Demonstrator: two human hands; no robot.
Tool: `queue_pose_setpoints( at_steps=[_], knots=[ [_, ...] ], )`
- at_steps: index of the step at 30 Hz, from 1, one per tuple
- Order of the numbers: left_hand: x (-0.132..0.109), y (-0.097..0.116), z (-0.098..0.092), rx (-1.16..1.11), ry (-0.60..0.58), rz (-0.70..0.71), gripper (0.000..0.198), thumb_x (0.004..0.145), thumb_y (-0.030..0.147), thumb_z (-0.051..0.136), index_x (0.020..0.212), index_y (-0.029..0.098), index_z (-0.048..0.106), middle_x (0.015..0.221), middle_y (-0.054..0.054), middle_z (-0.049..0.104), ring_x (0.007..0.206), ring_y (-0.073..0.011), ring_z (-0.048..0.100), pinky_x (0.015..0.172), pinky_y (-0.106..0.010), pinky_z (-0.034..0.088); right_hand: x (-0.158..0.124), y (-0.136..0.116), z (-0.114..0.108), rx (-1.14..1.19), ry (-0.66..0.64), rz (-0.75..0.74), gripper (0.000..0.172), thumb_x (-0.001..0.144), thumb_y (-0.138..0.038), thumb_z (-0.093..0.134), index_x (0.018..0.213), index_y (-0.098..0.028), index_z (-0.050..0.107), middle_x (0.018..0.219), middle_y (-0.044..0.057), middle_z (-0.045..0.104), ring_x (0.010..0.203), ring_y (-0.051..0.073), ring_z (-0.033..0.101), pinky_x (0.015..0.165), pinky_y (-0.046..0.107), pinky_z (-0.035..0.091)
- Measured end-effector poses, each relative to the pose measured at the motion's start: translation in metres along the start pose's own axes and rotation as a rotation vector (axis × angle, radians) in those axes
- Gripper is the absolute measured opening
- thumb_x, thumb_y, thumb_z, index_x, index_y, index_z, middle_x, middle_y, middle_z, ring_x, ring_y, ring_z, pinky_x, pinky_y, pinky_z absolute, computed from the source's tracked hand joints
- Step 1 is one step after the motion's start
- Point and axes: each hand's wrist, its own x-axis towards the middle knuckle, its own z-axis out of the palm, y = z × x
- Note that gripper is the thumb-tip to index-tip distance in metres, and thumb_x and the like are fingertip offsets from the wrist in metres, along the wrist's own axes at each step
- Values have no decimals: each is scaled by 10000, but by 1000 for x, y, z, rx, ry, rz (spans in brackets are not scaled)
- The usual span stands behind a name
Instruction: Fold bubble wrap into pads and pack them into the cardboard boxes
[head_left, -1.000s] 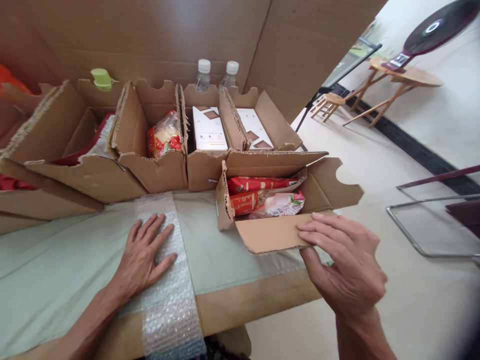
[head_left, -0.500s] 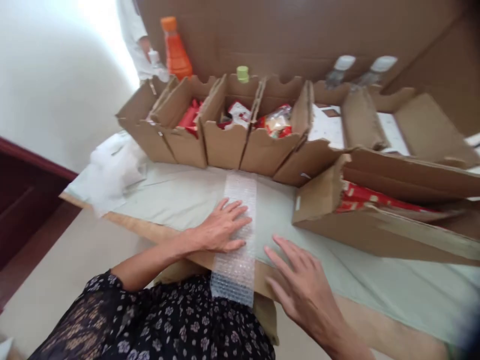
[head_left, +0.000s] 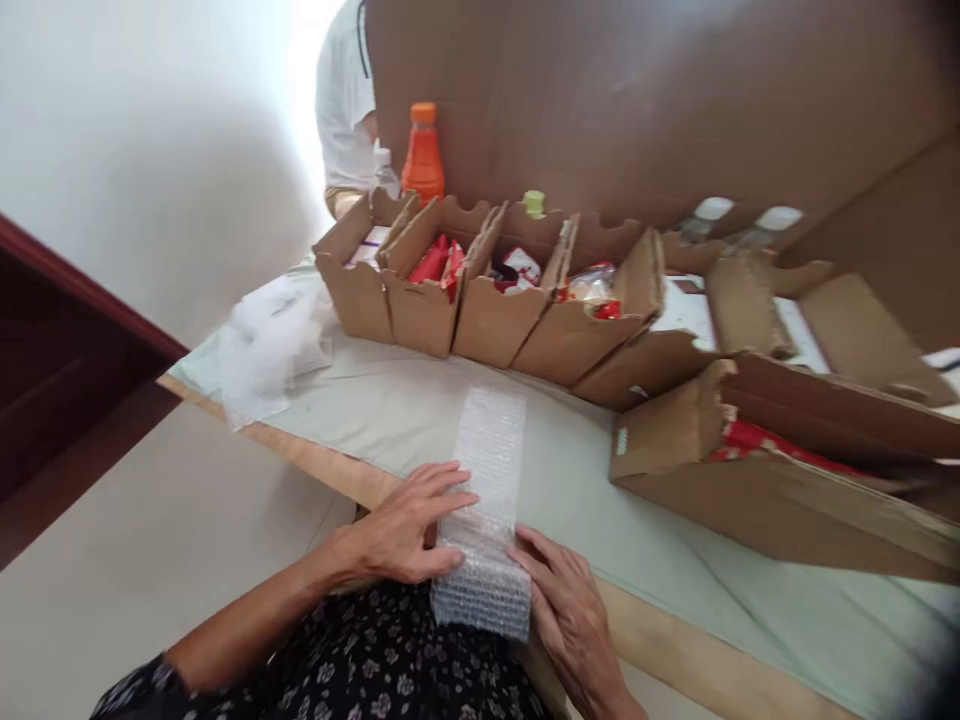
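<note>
Presently, bubble wrap [head_left: 491, 450] overhangs the worktop [head_left: 574, 490], at 3 o'clock from my left hand [head_left: 405, 525] (open, resting on it) and 10 o'clock from my right hand [head_left: 571, 602] (touching its edge; grip unclear).

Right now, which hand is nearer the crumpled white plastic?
Left. The left hand is right of the crumpled white plastic; the right hand is farther right, at the right edge of the bubble wrap.

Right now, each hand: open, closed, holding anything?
Left hand: open, on the bubble wrap.
Right hand: at the wrap's right edge; whether it grips cannot be told.
</note>
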Motion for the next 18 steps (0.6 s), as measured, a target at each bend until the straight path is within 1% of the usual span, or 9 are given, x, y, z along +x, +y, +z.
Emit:
queue_pose_setpoints(
  at_steps=[3, 5, 7, 9, 10, 12, 14, 16, 18],
  knots=[
    [-19, -9, -10, -244, -10, -56, 723, 859, 294, 660, 1559, 267, 484, 1681, -111, 409, 1593, -349, 300, 1288, -600, 264, 16, -22, 3, 419, 121, 471, 285, 1001, -411, 566, 977, -236, 789, 1047, 77, 778, 902, 225, 711, 766, 320, 555],
    [-26, -15, -11, -376, 35, -118, 775, 878, 370, 659, 1605, 297, 400, 1691, -101, 394, 1582, -355, 321, 1290, -589, 261, 29, -34, 8, 615, 253, 668, 391, 948, -549, 624, 784, -205, 710, 798, 44, 698, 726, 185, 610, 657, 285, 498],
    [-24, -19, -5, -431, 131, -200, 833, 878, 445, 675, 1627, 287, 345, 1669, -119, 425, 1554, -360, 368, 1276, -563, 291, 43, -41, 14, 684, 299, 695, 510, 909, -640, 641, 653, -204, 578, 654, -1, 546, 646, 145, 473, 605, 264, 423],
    [-15, -20, 4, -424, 225, -277, 812, 892, 468, 661, 1614, 249, 360, 1550, -143, 551, 1447, -341, 500, 1207, -513, 391, 54, -44, 17, 669, 226, 653, 556, 928, -664, 600, 628, -204, 511, 635, -20, 463, 637, 128, 404, 592, 255, 373],
    [-9, -20, 9, -407, 261, -305, 764, 907, 465, 636, 1591, 223, 397, 1423, -145, 636, 1327, -317, 591, 1129, -475, 458, 58, -43, 17, 654, 177, 631, 550, 942, -658, 582, 641, -202, 516, 641, -21, 458, 639, 125, 400, 593, 254, 365],
    [5, -21, 18, -357, 325, -326, 663, 926, 448, 587, 1521, 176, 485, 1086, -91, 714, 1004, -246, 674, 924, -390, 524, 65, -37, 16, 632, 131, 600, 518, 951, -645, 569, 692, -196, 578, 660, -15, 508, 651, 130, 451, 615, 254, 400],
    [16, -22, 23, -302, 394, -319, 606, 919, 425, 578, 1461, 158, 543, 841, -9, 641, 779, -190, 611, 781, -330, 488, 67, -27, 15, 636, 137, 595, 464, 940, -634, 582, 841, -190, 675, 758, 17, 639, 723, 158, 574, 693, 271, 488],
    [23, -20, 24, -278, 446, -321, 571, 907, 387, 599, 1432, 164, 569, 764, 31, 577, 711, -165, 554, 722, -299, 439, 65, -17, 16, 641, 164, 615, 482, 910, -631, 621, 1073, -186, 709, 955, 74, 746, 860, 205, 682, 805, 324, 563],
    [25, -14, 22, -304, 460, -333, 542, 896, 349, 619, 1405, 165, 591, 742, 43, 547, 693, -154, 521, 687, -285, 401, 59, -11, 18, 600, 175, 646, 569, 871, -630, 668, 1225, -184, 677, 1117, 127, 766, 943, 235, 721, 849, 367, 596]
  ],
)
